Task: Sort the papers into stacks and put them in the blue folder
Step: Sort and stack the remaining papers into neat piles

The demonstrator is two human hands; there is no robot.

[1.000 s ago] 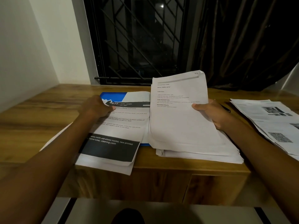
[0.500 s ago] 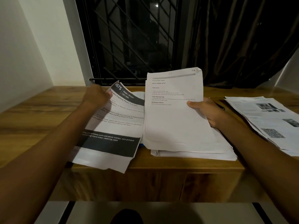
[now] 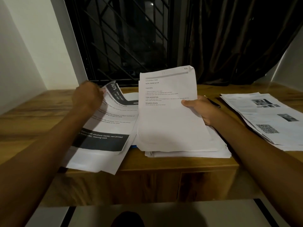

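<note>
My left hand (image 3: 88, 97) grips the top left corner of a printed sheet with black bands (image 3: 105, 128) and lifts it, so the sheet curls up off the left pile. My right hand (image 3: 201, 108) holds the right edge of a white text sheet (image 3: 167, 112), thumb on top, tilted up above a thick white stack (image 3: 188, 152). Only a sliver of the blue folder (image 3: 134, 146) shows between the two piles; the rest is hidden under the papers.
A third pile of printed pages with photos (image 3: 268, 118) lies at the right of the wooden desk (image 3: 29, 115). A dark pen (image 3: 214, 104) lies behind my right hand. A barred window and dark curtain stand behind the desk.
My left hand has raised the top corner of the black-banded sheet from flat to curled upward, covering the blue folder corner. The right hand's sheet has stayed about where it was.
</note>
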